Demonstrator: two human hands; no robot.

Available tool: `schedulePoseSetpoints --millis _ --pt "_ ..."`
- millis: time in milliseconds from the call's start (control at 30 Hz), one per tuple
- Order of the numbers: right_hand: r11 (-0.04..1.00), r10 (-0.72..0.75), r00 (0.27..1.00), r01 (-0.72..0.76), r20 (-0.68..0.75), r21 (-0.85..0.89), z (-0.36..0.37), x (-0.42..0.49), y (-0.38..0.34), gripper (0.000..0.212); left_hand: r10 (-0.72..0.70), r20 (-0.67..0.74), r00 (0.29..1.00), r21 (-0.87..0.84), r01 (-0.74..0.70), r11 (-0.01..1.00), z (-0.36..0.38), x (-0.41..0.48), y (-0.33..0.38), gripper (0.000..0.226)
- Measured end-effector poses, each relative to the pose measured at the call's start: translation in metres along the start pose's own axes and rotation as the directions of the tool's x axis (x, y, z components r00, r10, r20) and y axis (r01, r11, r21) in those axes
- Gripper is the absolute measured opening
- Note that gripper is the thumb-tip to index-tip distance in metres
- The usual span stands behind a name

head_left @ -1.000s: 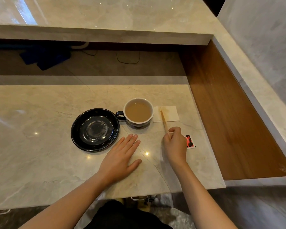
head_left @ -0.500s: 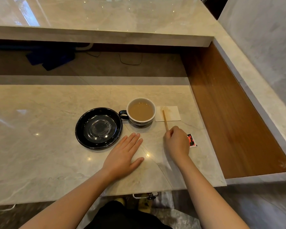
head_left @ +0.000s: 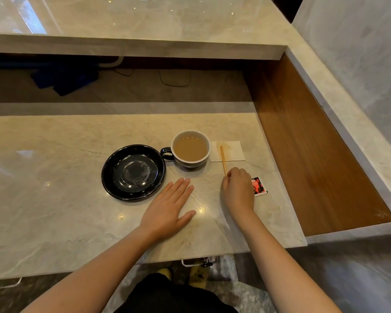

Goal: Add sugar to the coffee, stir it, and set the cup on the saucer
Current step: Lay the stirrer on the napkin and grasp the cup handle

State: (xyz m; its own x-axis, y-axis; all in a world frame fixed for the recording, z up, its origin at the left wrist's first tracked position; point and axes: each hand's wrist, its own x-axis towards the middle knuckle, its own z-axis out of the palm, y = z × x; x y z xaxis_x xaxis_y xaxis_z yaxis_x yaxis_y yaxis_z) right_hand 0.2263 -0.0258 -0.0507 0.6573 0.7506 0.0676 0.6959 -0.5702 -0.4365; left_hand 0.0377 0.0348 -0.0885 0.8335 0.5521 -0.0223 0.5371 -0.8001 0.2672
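A dark cup (head_left: 191, 148) with a white inside holds light brown coffee and stands on the marble counter, handle to the left. Left of it lies an empty black saucer (head_left: 113, 175). A thin wooden stir stick (head_left: 222, 159) rests with its far tip on a white napkin (head_left: 233, 151) right of the cup. My right hand (head_left: 238, 190) pinches the stick's near end. A red and black sugar packet (head_left: 259, 186) lies just right of that hand, partly hidden. My left hand (head_left: 167, 208) lies flat on the counter, fingers apart, in front of the saucer.
A raised marble ledge (head_left: 145, 45) runs along the back, with a dark gap and cables beneath. A brown wooden panel (head_left: 314, 143) drops off to the right of the counter. The counter's front edge (head_left: 122, 260) is close to my body.
My right hand has stayed at the stick's near end with the fingers curling tighter over it. The left hand has not moved. The view has shifted a little.
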Motion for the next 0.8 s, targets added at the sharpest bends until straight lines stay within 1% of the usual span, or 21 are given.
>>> schedulePoseSetpoints --millis 67,133,167,233,300,333,400,467,533,600,700,733,800 --pt "0.993 -0.12 0.992 0.119 -0.027 -0.025 0.004 -0.008 -0.004 0.015 0.003 -0.002 1.0 -0.009 -0.003 1.0 0.001 -0.001 0.0 0.07" --pt "0.971 -0.24 0.97 0.24 0.029 -0.002 0.011 -0.02 -0.009 0.021 0.004 0.005 1.0 -0.037 -0.004 0.999 -0.001 -0.001 0.001 0.069" --pt "0.962 -0.273 0.959 0.272 0.073 0.03 0.015 -0.027 -0.011 0.027 0.002 0.011 1.0 -0.079 -0.001 0.997 -0.003 0.0 0.001 0.068" --pt "0.956 -0.287 0.945 0.273 0.157 0.108 0.024 -0.04 -0.012 0.039 -0.018 0.027 0.999 -0.249 0.025 0.968 -0.014 0.004 0.002 0.06" --pt "0.958 -0.279 0.935 0.255 0.22 0.131 0.032 -0.048 -0.01 0.049 -0.091 0.008 0.996 -0.46 0.085 0.884 -0.031 0.008 0.005 0.04" --pt "0.961 -0.273 0.932 0.252 0.24 0.115 0.036 -0.051 -0.009 0.054 -0.145 -0.034 0.989 -0.522 0.106 0.846 -0.04 0.009 0.006 0.03" --pt "0.964 -0.266 0.929 0.257 0.256 0.07 0.041 -0.052 -0.007 0.061 -0.245 -0.149 0.958 -0.557 0.124 0.821 -0.058 0.011 0.004 0.022" --pt "0.963 -0.268 0.93 0.268 0.252 0.035 0.043 -0.053 -0.007 0.065 -0.32 -0.263 0.91 -0.557 0.128 0.821 -0.075 0.017 -0.001 0.022" --pt "0.961 -0.271 0.932 0.278 0.24 0.006 0.045 -0.054 -0.007 0.066 -0.386 -0.311 0.868 -0.556 0.163 0.815 -0.088 0.029 -0.014 0.027" --pt "0.96 -0.268 0.935 0.278 0.233 -0.013 0.046 -0.055 -0.008 0.066 -0.426 -0.255 0.868 -0.544 0.236 0.805 -0.097 0.043 -0.031 0.034" --pt "0.962 -0.265 0.938 0.273 0.222 -0.006 0.044 -0.055 -0.009 0.066 -0.41 -0.125 0.904 -0.504 0.298 0.811 -0.101 0.062 -0.052 0.04" --pt "0.962 -0.266 0.938 0.274 0.22 -0.003 0.044 -0.055 -0.008 0.065 -0.391 -0.084 0.917 -0.499 0.301 0.813 -0.102 0.068 -0.056 0.039" --pt "0.961 -0.27 0.939 0.278 0.215 -0.005 0.044 -0.055 -0.008 0.065 -0.36 -0.015 0.933 -0.508 0.303 0.806 -0.101 0.076 -0.062 0.031"
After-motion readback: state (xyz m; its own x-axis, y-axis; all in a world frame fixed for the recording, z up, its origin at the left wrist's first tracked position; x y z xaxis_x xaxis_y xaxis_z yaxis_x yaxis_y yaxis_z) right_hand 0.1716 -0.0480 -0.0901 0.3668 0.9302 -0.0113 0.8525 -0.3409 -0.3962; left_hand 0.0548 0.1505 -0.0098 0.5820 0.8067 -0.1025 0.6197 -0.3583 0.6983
